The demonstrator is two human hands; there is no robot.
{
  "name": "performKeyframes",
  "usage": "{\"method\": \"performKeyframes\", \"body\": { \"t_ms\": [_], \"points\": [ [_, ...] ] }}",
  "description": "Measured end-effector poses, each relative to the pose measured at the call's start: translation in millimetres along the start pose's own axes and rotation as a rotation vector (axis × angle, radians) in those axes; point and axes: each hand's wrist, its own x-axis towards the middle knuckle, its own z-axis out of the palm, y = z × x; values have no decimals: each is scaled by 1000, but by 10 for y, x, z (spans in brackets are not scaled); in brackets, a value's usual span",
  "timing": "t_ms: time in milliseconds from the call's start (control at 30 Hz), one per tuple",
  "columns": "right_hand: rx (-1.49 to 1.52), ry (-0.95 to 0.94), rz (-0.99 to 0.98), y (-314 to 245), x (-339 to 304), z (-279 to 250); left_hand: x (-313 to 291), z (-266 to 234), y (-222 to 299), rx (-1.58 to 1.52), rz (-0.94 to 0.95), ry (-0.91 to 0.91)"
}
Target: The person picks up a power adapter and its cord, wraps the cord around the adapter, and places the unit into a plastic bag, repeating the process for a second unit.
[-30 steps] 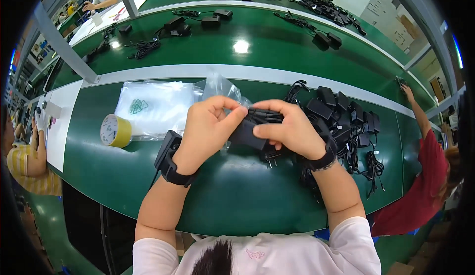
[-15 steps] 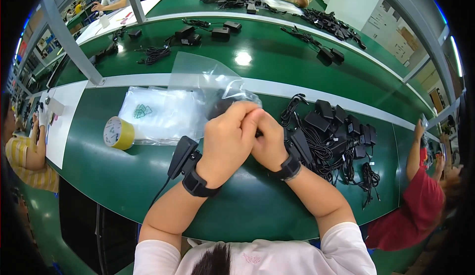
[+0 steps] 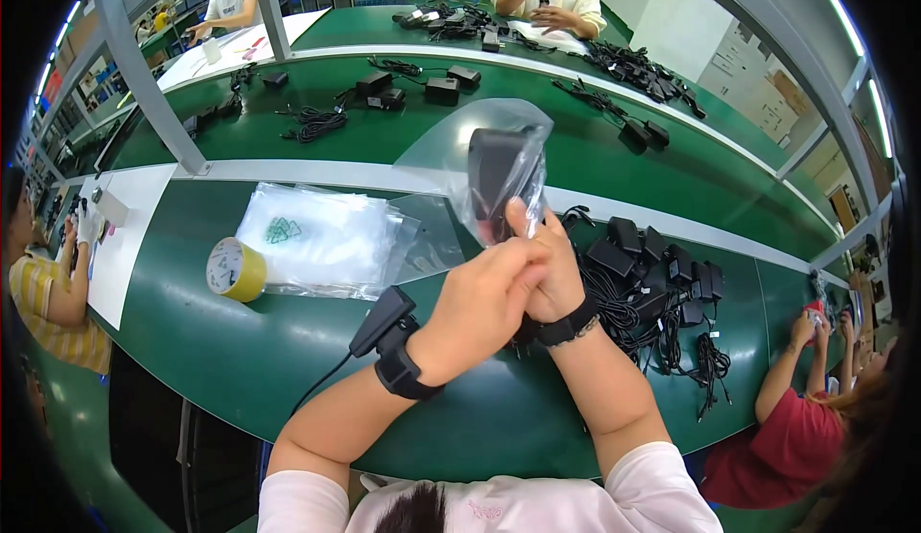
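A black power adapter [image 3: 487, 164] stands upright inside a clear plastic bag [image 3: 432, 154], raised above the far edge of my bench. My right hand [image 3: 554, 269] grips it through the film near its lower end, thumb on the front. Just below, my left hand [image 3: 484, 307] is closed, its fingers curled together against my right hand. Whatever those fingers pinch is hidden. Left of my hands lies a stack of flat clear bags [image 3: 321, 245] with a green printed mark. Beside the stack, a roll of yellow tape [image 3: 237, 269] rests on its edge.
A heap of black adapters with coiled cables [image 3: 648, 288] covers the bench's right side. Past a white ledge [image 3: 317, 172], more adapters [image 3: 384, 92] lie on another green surface. Grey metal posts [image 3: 144, 72] rise at both sides. Several people work around the benches.
The bagged adapter has come up and right, and now shows upright above my hands. My right hand has turned and holds it; my left hand has moved slightly lower.
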Motion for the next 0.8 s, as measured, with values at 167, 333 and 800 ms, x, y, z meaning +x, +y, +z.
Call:
{"method": "performKeyframes", "body": {
  "t_ms": [167,333,800],
  "points": [
    [-108,-66,-85,4,83,-127,123,-499,-143,242,65,454],
    [-221,-227,139,11,-50,19,503,-1252,-365,68,-68,-68],
    [-419,3,-252,452,19,-34,-128,-156,-514,-733,-411,243]
  ]
}}
